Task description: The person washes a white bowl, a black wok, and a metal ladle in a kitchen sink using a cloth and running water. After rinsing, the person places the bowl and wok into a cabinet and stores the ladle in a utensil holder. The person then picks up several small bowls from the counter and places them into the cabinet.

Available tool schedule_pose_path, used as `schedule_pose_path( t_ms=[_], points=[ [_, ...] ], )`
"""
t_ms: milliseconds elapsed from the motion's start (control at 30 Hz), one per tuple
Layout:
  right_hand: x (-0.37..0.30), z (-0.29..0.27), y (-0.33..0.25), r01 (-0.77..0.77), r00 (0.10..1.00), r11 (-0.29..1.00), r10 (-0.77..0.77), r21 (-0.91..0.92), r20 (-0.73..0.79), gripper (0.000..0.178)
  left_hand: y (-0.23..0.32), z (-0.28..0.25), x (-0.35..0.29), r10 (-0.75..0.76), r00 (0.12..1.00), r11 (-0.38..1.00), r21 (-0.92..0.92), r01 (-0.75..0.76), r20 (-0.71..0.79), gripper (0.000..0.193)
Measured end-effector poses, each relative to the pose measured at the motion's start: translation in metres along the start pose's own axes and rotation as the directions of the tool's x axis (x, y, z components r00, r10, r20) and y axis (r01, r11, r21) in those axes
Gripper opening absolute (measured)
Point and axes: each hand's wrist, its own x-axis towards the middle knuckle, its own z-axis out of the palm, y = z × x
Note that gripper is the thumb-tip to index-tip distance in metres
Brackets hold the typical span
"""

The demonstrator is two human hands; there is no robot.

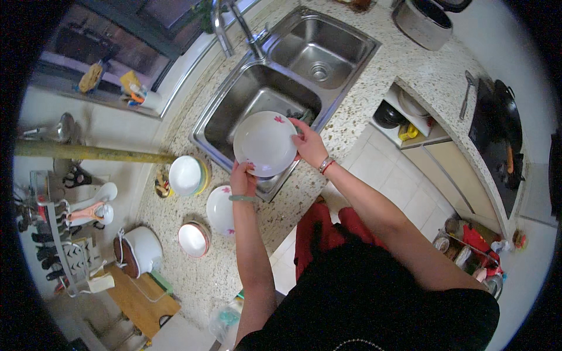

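Left grip (243, 180) and right grip (311, 146) are holding one white flowered plate (265, 143) between them, the left closing on its near edge and the right pinching its right side, thumb lying on the rim. Fingers underneath are hiding from view, so how far they are reaching cannot be told. Beyond and below both grips, the left basin (237, 90) is lying under most of the plate, with the tap (221, 32) standing farther ahead. Handling well is probably depending on supporting from beneath, spreading pressure evenly and turning slowly, since smooth glaze is offering little bite. Nearer and left of the left grip, another plate (219, 207) is resting on the worktop (278, 225); the left forearm is overlapping its edge, so watching that elbow is making sense.
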Motion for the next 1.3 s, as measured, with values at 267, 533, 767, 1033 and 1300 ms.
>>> schedule_pose_path(
  t_ms=[267,533,767,1033,1300],
  points=[
    [-0.059,-0.150,-0.022,0.008,0.982,0.989,0.019,0.148,-0.186,0.046,-0.074,0.180,-0.026,-0.072,0.989,0.997,-0.034,0.068,-0.132,0.040],
    [-0.197,-0.376,0.034,0.346,0.918,0.462,0.016,0.817,-0.397,0.064,-0.255,0.354,-0.098,-0.309,0.903,0.951,0.098,0.293,0.299,0.046],
    [-0.330,-0.571,0.130,0.580,0.759,0.283,0.154,0.764,-0.633,0.061,-0.437,0.463,-0.178,-0.530,0.778,0.846,0.266,0.461,0.337,0.041],
    [-0.393,-0.724,0.219,0.822,0.510,0.058,0.368,0.567,-0.777,0.061,-0.572,0.538,-0.219,-0.653,0.692,0.745,0.426,0.514,0.308,0.053],
    [-0.382,-0.770,0.255,0.844,0.522,-0.052,0.307,0.534,-0.795,0.060,-0.613,0.560,-0.215,-0.644,0.705,0.743,0.464,0.483,0.298,0.047]
  ],
)
